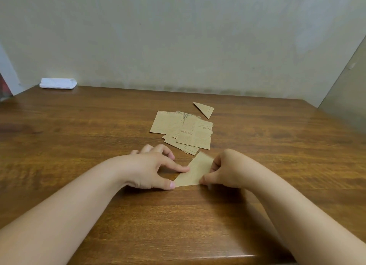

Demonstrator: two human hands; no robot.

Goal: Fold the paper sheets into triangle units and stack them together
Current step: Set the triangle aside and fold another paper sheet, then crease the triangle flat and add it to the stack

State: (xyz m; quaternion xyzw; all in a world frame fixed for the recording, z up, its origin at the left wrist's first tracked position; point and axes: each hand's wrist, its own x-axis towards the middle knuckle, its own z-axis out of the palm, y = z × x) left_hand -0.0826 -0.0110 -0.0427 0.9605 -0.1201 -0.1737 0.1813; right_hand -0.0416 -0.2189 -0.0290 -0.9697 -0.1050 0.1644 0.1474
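A wooden bench [79, 146] is seen below a pale wall [178, 37], with both forearms stretched forward across its near half. The left hand [152, 167] is laid palm-down, its index fingertip and thumb tip pressed on the left edge of a partly folded brown paper sheet [195, 172]; the other fingers are loosely curled. The right hand [223, 169] is curled, the sheet's right edge pinched between thumb and fingers. The sheet is held flat on the bench between the two hands. Just beyond it, a loose pile of printed brown sheets [184, 130] is spread. A finished triangle unit [205, 108] is placed just past the pile. A folded white cloth [58, 83] is set at the far left corner.
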